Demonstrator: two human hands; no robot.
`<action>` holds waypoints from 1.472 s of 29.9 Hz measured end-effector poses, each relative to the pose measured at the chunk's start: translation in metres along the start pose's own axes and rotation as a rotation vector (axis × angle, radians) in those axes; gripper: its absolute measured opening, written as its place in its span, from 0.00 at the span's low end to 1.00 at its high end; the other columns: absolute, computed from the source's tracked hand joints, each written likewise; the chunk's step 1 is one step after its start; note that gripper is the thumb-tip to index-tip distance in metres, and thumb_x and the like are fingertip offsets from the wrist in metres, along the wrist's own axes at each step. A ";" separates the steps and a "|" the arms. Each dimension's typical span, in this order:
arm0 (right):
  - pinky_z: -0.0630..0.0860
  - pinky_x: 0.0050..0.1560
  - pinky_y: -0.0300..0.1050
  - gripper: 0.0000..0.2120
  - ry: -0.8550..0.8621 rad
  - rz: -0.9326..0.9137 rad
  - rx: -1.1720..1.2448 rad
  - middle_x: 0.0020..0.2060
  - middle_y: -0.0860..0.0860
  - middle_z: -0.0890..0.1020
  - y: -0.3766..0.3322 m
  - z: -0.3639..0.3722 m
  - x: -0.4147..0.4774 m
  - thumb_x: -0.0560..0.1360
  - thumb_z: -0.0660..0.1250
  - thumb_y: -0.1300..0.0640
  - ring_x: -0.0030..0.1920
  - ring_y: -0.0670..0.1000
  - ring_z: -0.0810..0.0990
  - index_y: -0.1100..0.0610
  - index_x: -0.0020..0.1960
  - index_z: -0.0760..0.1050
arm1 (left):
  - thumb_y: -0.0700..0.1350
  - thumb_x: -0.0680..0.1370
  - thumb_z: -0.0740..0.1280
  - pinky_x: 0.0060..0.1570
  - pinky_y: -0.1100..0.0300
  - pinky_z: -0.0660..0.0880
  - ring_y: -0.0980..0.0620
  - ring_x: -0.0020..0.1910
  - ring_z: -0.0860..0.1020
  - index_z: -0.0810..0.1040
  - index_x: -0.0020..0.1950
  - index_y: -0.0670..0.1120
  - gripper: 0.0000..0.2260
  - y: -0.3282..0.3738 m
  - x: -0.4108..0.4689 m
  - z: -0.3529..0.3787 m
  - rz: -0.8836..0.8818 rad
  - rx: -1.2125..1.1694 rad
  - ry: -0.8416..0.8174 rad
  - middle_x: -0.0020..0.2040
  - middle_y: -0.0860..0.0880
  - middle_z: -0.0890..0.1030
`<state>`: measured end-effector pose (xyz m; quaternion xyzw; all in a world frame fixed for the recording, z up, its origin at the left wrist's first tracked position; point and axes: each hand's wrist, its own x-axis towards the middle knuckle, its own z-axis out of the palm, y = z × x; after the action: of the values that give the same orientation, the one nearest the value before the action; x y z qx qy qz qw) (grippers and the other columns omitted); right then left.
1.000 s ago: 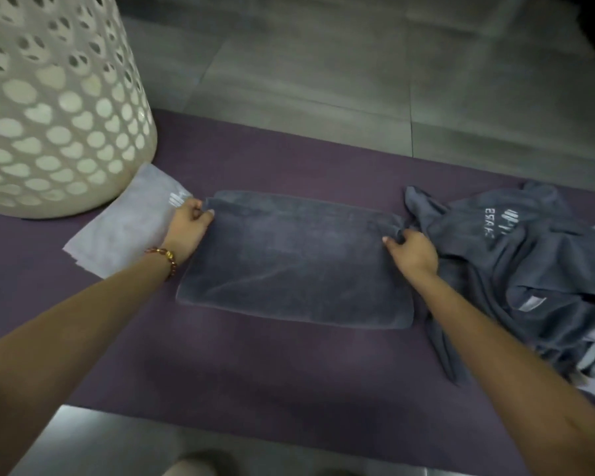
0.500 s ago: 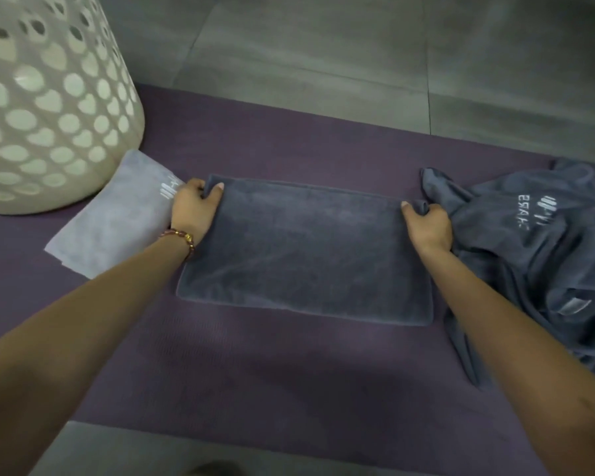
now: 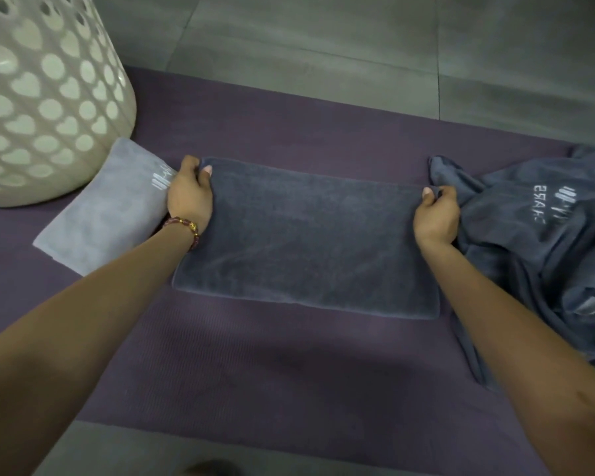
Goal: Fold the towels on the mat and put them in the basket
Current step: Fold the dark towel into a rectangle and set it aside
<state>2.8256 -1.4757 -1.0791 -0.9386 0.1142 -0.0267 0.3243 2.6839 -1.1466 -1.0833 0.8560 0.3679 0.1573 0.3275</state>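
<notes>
My left hand (image 3: pixel 189 195) and right hand (image 3: pixel 437 218) each pinch a far corner of the dark grey towel (image 3: pixel 306 242). It lies between them on the mat (image 3: pixel 289 365), folded to a long rectangle, and I judge another fold is due. Just outside my left hand lies a pale folded towel (image 3: pixel 107 214), not yet in the basket (image 3: pixel 42 97) beyond it. Right of my right hand a dark heap (image 3: pixel 547 242) waits unfolded. Its white lettering looks mirrored, perhaps "SPAR", beside a striped mark.

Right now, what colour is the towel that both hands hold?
The towel is plain dark grey, seen in the head view.
</notes>
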 end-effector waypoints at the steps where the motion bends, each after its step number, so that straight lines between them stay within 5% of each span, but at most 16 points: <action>1: 0.65 0.46 0.41 0.16 -0.002 -0.004 -0.002 0.55 0.61 0.79 0.000 0.000 0.001 0.82 0.55 0.52 0.55 0.59 0.78 0.63 0.61 0.69 | 0.45 0.82 0.56 0.46 0.53 0.67 0.37 0.51 0.75 0.70 0.60 0.38 0.12 0.001 0.000 0.000 -0.006 0.007 0.002 0.52 0.36 0.78; 8: 0.67 0.48 0.41 0.16 -0.079 0.037 0.006 0.54 0.59 0.79 -0.006 -0.001 0.009 0.81 0.56 0.51 0.56 0.58 0.78 0.63 0.61 0.69 | 0.47 0.81 0.59 0.48 0.53 0.70 0.38 0.50 0.77 0.70 0.58 0.40 0.12 -0.001 0.007 0.004 -0.071 0.028 -0.010 0.50 0.38 0.79; 11: 0.68 0.48 0.44 0.19 -0.118 -0.050 -0.116 0.61 0.60 0.74 -0.018 -0.005 0.000 0.80 0.60 0.54 0.58 0.61 0.76 0.63 0.65 0.64 | 0.45 0.78 0.63 0.57 0.51 0.69 0.40 0.58 0.74 0.67 0.64 0.40 0.17 0.007 0.005 0.003 -0.035 0.072 0.021 0.59 0.40 0.76; 13: 0.67 0.60 0.51 0.28 -0.120 -0.222 -0.397 0.70 0.62 0.63 -0.024 -0.003 -0.016 0.78 0.62 0.52 0.68 0.62 0.66 0.63 0.72 0.56 | 0.44 0.76 0.64 0.66 0.51 0.62 0.39 0.65 0.68 0.64 0.69 0.38 0.23 0.016 0.004 0.003 0.153 0.165 0.055 0.65 0.38 0.70; 15: 0.50 0.73 0.55 0.33 -0.142 -0.517 -0.563 0.75 0.61 0.55 -0.029 0.004 -0.037 0.78 0.59 0.49 0.75 0.61 0.52 0.62 0.76 0.50 | 0.44 0.76 0.61 0.70 0.50 0.58 0.38 0.69 0.65 0.65 0.71 0.37 0.24 0.027 -0.001 0.008 0.482 0.232 -0.012 0.69 0.37 0.68; 18: 0.40 0.73 0.55 0.31 -0.380 -0.949 -0.569 0.76 0.54 0.56 -0.038 0.025 -0.066 0.78 0.48 0.42 0.76 0.57 0.50 0.55 0.77 0.53 | 0.52 0.78 0.52 0.72 0.44 0.52 0.43 0.74 0.60 0.64 0.74 0.43 0.26 0.034 -0.023 0.034 0.876 0.442 -0.328 0.74 0.43 0.64; 20: 0.38 0.72 0.59 0.35 -0.527 -1.090 -0.689 0.77 0.49 0.52 -0.038 0.039 -0.073 0.74 0.39 0.36 0.77 0.55 0.48 0.50 0.78 0.48 | 0.59 0.77 0.45 0.73 0.41 0.47 0.47 0.76 0.54 0.57 0.77 0.47 0.30 0.030 -0.034 0.050 0.923 0.618 -0.467 0.77 0.47 0.57; 25: 0.36 0.71 0.62 0.32 -0.428 -0.718 -0.646 0.77 0.45 0.45 -0.002 0.024 -0.031 0.75 0.40 0.32 0.77 0.56 0.42 0.40 0.76 0.41 | 0.65 0.75 0.43 0.70 0.36 0.43 0.49 0.77 0.52 0.52 0.77 0.55 0.32 0.013 -0.001 0.038 0.617 0.633 -0.404 0.78 0.52 0.55; 30: 0.42 0.75 0.55 0.30 -0.352 -0.330 -0.646 0.77 0.54 0.45 0.009 0.004 -0.010 0.81 0.45 0.42 0.77 0.56 0.44 0.52 0.78 0.42 | 0.56 0.82 0.51 0.72 0.40 0.43 0.47 0.77 0.48 0.50 0.78 0.51 0.26 -0.006 0.019 0.016 0.376 0.628 -0.386 0.78 0.49 0.51; 34: 0.33 0.72 0.55 0.30 -0.290 -0.618 -0.722 0.77 0.55 0.43 -0.019 0.009 -0.052 0.81 0.46 0.48 0.77 0.55 0.40 0.59 0.77 0.41 | 0.53 0.80 0.48 0.72 0.41 0.44 0.42 0.76 0.52 0.57 0.77 0.43 0.27 0.019 -0.024 0.027 0.554 0.673 -0.319 0.77 0.42 0.55; 38: 0.34 0.71 0.59 0.32 -0.530 -0.975 -0.598 0.77 0.48 0.51 -0.023 0.014 -0.125 0.76 0.40 0.41 0.77 0.54 0.47 0.52 0.78 0.48 | 0.55 0.77 0.50 0.68 0.35 0.57 0.42 0.73 0.64 0.65 0.74 0.45 0.27 0.019 -0.102 0.033 0.889 0.694 -0.492 0.73 0.44 0.66; 40: 0.37 0.71 0.62 0.32 -0.603 -0.995 -0.642 0.77 0.45 0.51 0.007 0.007 -0.137 0.76 0.40 0.39 0.77 0.54 0.48 0.47 0.77 0.47 | 0.55 0.78 0.51 0.69 0.36 0.58 0.43 0.73 0.62 0.63 0.75 0.47 0.26 0.002 -0.118 0.024 0.829 0.694 -0.504 0.75 0.46 0.64; 44: 0.49 0.72 0.57 0.29 -0.448 -0.881 -0.666 0.76 0.49 0.59 0.079 -0.029 -0.125 0.78 0.47 0.40 0.74 0.57 0.59 0.48 0.77 0.54 | 0.53 0.78 0.51 0.70 0.41 0.55 0.42 0.73 0.61 0.61 0.76 0.49 0.25 -0.040 -0.121 -0.007 0.754 0.696 -0.410 0.75 0.46 0.63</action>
<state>2.6851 -1.5244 -1.1022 -0.9316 -0.3549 0.0770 -0.0130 2.5771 -1.2112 -1.1084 0.9992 -0.0051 -0.0370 0.0111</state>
